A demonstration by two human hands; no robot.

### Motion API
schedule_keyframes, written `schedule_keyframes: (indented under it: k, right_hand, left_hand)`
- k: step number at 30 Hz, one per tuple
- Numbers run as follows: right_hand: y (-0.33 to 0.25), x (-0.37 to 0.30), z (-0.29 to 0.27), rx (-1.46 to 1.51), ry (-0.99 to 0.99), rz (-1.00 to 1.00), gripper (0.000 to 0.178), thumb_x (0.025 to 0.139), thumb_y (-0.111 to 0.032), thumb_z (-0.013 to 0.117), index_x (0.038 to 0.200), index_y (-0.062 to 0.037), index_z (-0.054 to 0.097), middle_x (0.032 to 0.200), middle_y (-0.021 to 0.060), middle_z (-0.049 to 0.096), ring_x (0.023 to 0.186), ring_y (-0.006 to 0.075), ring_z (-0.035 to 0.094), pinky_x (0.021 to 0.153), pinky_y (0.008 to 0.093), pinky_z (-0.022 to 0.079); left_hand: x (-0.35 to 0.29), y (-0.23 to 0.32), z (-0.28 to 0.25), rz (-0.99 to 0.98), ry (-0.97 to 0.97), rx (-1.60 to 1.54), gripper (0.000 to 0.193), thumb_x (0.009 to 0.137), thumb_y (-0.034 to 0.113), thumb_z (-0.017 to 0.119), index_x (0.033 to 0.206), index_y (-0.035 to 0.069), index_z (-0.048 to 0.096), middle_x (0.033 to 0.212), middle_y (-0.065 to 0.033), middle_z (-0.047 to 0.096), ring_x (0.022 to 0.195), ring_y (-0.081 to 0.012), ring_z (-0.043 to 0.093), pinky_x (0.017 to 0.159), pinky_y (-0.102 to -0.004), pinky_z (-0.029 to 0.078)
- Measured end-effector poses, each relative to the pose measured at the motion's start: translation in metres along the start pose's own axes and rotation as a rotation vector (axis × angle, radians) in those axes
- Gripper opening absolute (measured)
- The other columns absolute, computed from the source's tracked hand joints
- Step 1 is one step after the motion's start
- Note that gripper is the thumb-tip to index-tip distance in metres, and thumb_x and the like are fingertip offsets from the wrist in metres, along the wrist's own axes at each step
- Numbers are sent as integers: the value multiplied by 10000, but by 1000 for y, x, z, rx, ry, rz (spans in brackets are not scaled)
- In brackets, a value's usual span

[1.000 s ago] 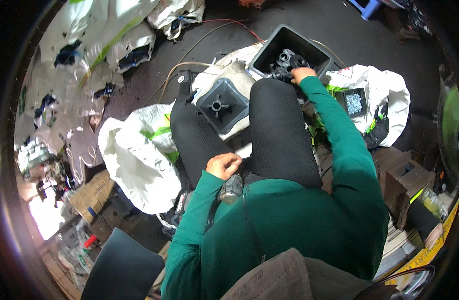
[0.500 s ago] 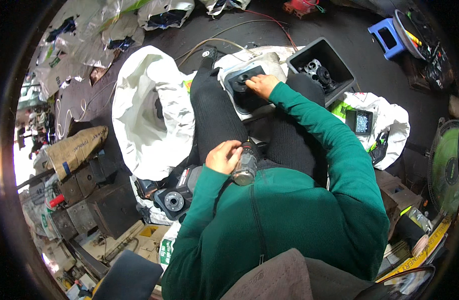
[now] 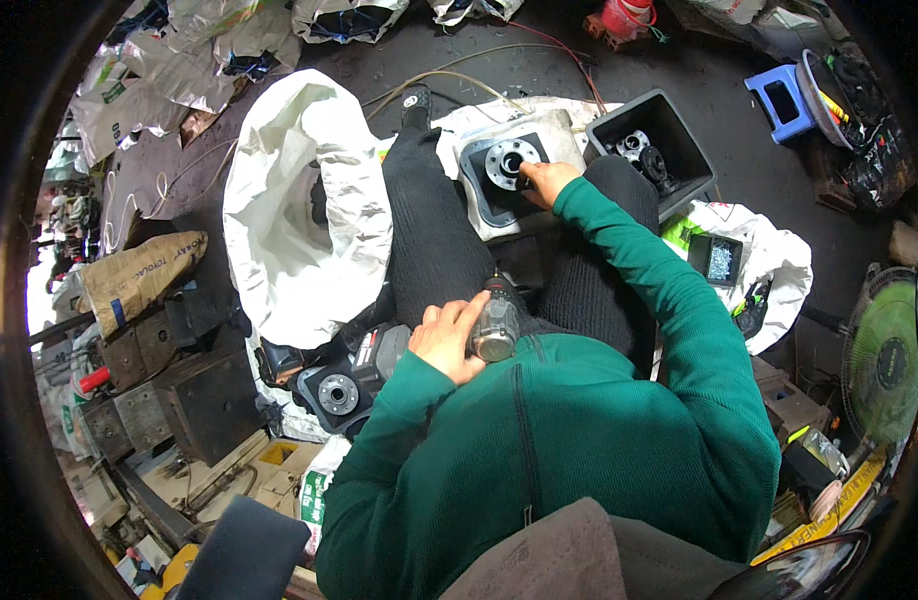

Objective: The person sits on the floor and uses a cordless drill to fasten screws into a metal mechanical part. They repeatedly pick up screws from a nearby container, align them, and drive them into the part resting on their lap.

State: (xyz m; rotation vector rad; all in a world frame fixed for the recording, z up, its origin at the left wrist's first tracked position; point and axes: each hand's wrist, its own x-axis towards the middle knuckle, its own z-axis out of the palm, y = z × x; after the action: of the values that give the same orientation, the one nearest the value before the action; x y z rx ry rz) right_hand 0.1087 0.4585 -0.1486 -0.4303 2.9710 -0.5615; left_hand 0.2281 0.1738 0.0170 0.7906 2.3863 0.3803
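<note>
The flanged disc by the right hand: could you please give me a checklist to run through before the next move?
1. Flanged disc held: ok, the right hand has it at its right side.
2. Disc over the dark square base: ok.
3. Disc seated flat: cannot tell from this angle.
4. Drill at hand: ok, in the lap, left hand against it.
5. Drill tip fitted: cannot tell, too dark.
6. Small metal pieces available: ok, in the tray.
</note>
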Motion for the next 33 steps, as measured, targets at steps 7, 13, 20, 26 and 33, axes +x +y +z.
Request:
schedule_keyframes:
  k: [7, 13, 20, 26, 33]
  right_hand:
    - [-8, -28, -10, 2330, 100, 498, 415, 839, -36, 498, 1248, -6, 436, 1114, 117, 573, 1049, 267, 560, 924, 394, 449]
    - [-58, -37, -33, 2551, 40, 97, 606, 829, 16, 454, 1392, -19, 232, 1427, 202, 251, 1324, 316, 275, 1067, 454, 288]
    - [-83, -39, -71, 2080, -183, 90, 833, 727, -2, 558, 1442, -132, 150, 1406, 207, 311, 647, 39, 463, 515, 165, 415]
    - [-80, -46, -73, 2065, -339, -20, 942, 709, -93, 640, 1451, -131, 60, 1402, 223, 315, 560, 17, 371, 434, 137, 305]
    - [-69, -45, -65, 2224, -456, -75, 923, 743, -79, 629, 1456, -161, 49, 1393, 214, 338, 896, 97, 541, 489, 138, 314]
  left_hand:
    - [25, -7, -36, 103, 57, -306, 606, 664, 112, 694, 1233, 70, 492, 1212, -128, 536, 1004, -274, 597, 863, -363, 485]
    - [19, -3, -83, 307, 397, -559, 522, 721, 100, 725, 1176, -14, 497, 1166, -122, 555, 1041, -205, 551, 929, -325, 427]
    - [20, 4, -76, 149, 472, -586, 570, 675, 334, 767, 1101, 17, 558, 971, -133, 648, 876, -219, 641, 827, -315, 491]
    - [9, 2, -80, -13, 214, -730, 513, 710, 310, 766, 1062, -7, 569, 1023, -101, 635, 929, -184, 594, 865, -313, 459]
    - [4, -4, -97, -81, 262, -712, 435, 723, 123, 752, 1101, 11, 569, 1027, -86, 625, 925, -169, 583, 855, -318, 454]
